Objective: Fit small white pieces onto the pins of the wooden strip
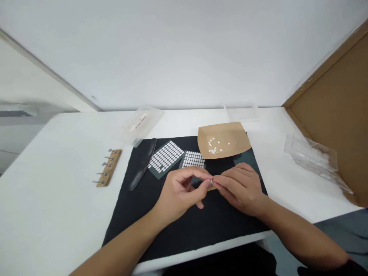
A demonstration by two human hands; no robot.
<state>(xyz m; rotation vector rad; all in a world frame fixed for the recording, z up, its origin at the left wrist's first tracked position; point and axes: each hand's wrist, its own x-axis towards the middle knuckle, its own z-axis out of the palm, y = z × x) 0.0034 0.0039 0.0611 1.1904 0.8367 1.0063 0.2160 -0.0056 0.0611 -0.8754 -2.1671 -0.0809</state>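
Over the black mat (178,226) my left hand (179,191) and my right hand (243,188) meet fingertip to fingertip. Both pinch a tiny shiny piece (212,183) between them; it is too small to name. Just behind the hands lie two dark sheets covered with rows of small white pads, a larger sheet (166,157) and a smaller sheet (193,159). A brown paper tray (238,142) with several loose white pieces (215,145) in it sits behind my right hand.
A wooden strip with several metal pegs (108,167) lies on the white table at the left. A dark curved blade-shaped tool (143,163) rests on the mat's left edge. Clear plastic boxes (312,155) stand right, a plastic bag (140,124) behind, brown cardboard (339,111) far right.
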